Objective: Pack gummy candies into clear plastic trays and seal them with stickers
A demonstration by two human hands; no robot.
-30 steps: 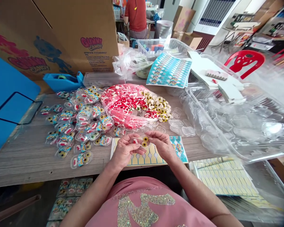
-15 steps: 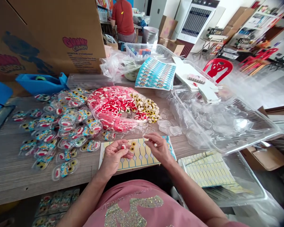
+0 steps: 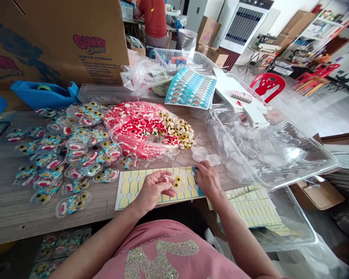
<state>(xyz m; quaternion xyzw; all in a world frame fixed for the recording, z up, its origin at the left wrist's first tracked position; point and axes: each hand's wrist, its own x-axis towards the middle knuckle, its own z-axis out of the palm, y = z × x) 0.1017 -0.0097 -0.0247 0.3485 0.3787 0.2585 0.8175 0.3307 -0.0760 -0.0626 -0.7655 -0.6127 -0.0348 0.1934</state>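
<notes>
My left hand point(image 3: 155, 190) holds a small clear candy container point(image 3: 178, 180) with two yellow eye candies and something red and white in it, over the yellow sticker backing sheet point(image 3: 130, 185). At the sheet's right end, my right hand point(image 3: 208, 179) has its fingertips pressed together on the blue printed stickers point(image 3: 198, 185). Beyond the hands lies a bag of red and white candies point(image 3: 133, 130), with yellow eye candies point(image 3: 178, 130) spilling at its right. Many filled, labelled containers point(image 3: 75, 147) are heaped on the left.
Empty clear containers point(image 3: 202, 153) lie behind my right hand. A big clear tray point(image 3: 293, 182) stands to the right, a blue tape dispenser point(image 3: 40, 95) and carton point(image 3: 104, 69) at the back left. A person point(image 3: 155, 19) sits further back.
My left hand has moved right with the container. My right hand has moved right, away from the container, onto the blue stickers. The view has shifted slightly.
</notes>
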